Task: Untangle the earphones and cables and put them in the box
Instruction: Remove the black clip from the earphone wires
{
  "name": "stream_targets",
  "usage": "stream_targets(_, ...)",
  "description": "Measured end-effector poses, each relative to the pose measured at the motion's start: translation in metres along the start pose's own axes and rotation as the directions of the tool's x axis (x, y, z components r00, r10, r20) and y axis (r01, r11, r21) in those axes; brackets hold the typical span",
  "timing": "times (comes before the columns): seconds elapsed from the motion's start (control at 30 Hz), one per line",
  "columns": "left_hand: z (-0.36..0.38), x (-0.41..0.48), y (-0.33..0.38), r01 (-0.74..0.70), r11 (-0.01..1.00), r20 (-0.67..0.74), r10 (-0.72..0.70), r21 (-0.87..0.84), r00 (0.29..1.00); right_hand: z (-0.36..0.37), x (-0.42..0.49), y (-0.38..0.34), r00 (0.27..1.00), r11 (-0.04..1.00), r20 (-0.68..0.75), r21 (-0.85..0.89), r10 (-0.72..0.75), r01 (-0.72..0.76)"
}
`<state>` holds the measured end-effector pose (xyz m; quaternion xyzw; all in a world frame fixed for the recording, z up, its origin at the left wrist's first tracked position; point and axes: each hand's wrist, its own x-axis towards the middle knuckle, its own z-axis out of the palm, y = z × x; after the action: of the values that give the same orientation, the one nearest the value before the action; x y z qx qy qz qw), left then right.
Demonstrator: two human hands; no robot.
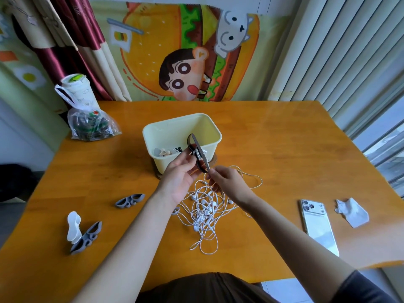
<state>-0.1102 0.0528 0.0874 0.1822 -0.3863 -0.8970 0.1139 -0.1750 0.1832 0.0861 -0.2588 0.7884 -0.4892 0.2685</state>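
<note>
ok so going from the left: a plastic bag [90, 127] is sitting at the far-left corner of the tabletop [273, 149], with a cup [76, 88] standing right behind it. nearer me a white clip [73, 225] is leaning on a grey winder [87, 237], touching it, and another grey winder [130, 200] is lying a bit further in, apart from those two. the box [175, 132] is standing open around the middle, toward the far side, with a few small bits lying in the bottom, can't tell exactly what they are. right in front of it my left hand [179, 173] is gripping a dark winder [196, 149], fingers curled round its middle, holding it tilted over the near edge of the box. my right hand [227, 182] is pinching the lower tip of that same winder. the earphones [205, 211] are lying in a white tangled heap on the tabletop just below both hands, not in the box, with loops spilling toward me and out to the right. over on the right a phone [318, 226] is lying camera side up, with a crumpled tissue [352, 212] sitting just beside it
</note>
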Motion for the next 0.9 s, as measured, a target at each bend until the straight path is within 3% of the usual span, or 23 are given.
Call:
stream_targets(0.3, 0.006, 0.005, 0.001, -0.077, 0.994, -0.134, 0.067, -0.072, 0.989, 0.010, -0.007, -0.003, 1.000, 0.991, 0.024, -0.131, 0.002, 0.001)
stream_targets(0.57, 0.003, 0.002, -0.003, -0.156, 0.949, -0.222, 0.221, 0.275, 0.950, 0.010, -0.014, -0.009, 0.997, 0.957, 0.011, -0.279, -0.078, 0.078)
stream_targets(0.73, 0.002, 0.002, -0.005, -0.150, 0.958, -0.273, 0.217, 0.246, 0.937, 0.010, -0.017, -0.017, 0.994, 0.949, 0.058, -0.296, -0.097, 0.110)
stream_targets(0.9, 0.002, 0.003, -0.001, -0.125, 0.991, -0.263, 0.133, 0.046, 0.956, 0.009, -0.017, -0.022, 0.998, 0.965, 0.027, -0.253, -0.063, 0.068)
